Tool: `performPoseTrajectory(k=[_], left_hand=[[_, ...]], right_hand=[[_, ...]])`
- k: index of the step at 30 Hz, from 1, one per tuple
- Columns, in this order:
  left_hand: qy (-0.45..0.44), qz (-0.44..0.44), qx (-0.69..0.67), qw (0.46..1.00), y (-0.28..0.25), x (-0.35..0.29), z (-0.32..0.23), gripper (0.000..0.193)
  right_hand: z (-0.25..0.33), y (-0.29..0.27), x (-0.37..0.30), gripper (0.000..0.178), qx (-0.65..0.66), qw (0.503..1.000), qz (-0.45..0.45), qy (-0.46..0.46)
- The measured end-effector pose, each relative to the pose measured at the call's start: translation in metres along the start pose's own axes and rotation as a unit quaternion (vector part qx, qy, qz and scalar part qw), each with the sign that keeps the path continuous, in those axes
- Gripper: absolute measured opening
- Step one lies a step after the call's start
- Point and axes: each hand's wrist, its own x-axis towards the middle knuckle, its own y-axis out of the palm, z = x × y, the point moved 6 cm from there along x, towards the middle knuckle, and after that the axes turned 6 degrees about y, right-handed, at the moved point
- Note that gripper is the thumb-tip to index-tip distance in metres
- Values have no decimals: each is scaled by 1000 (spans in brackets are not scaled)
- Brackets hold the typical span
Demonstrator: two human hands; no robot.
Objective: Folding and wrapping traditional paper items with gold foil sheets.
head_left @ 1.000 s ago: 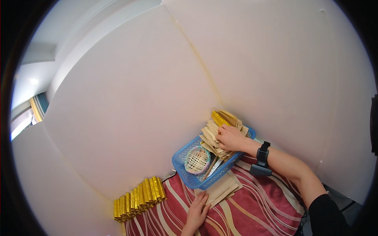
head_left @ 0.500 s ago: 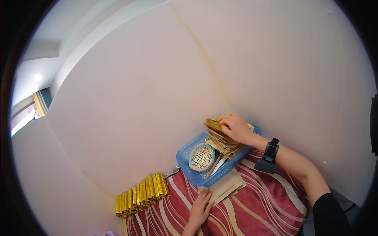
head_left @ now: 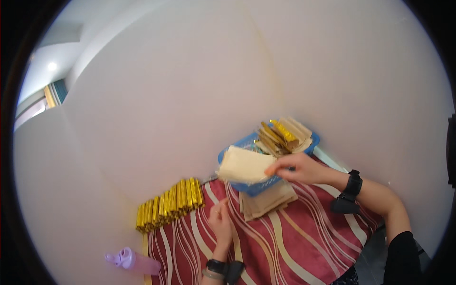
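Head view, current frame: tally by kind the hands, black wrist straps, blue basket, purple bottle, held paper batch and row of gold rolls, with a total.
Left hand and right hand: 2
Black wrist straps: 2
Blue basket: 1
Purple bottle: 1
Held paper batch: 1
Row of gold rolls: 1, single rolls overlap too much to count
Total: 8

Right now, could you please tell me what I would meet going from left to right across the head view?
Purple bottle, row of gold rolls, left hand, pale paper sheets, right hand pinching them by the edge, black strap on the right wrist.
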Motion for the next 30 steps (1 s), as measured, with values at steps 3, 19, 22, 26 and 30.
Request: performPoseTrajectory(k=[3,19,22,26,30], left_hand=[[-33,-25,-25,999,-17,1,4,21],[148,327,144,922,30,-38,-22,60],[153,343,172,911,31,-38,-28,62],[246,334,244,877,30,-34,-52,53],[274,261,223,899,14,-32,-41,45]], right_hand=[[-23,37,-36,17,-114,990,62,-64],[-55,46,-58,26,-188,960,185,94],[-57,25,-60,28,-156,957,206,130],[-56,-18,-61,18,48,989,-15,140],[-48,-38,-65,17,237,929,-195,206]])
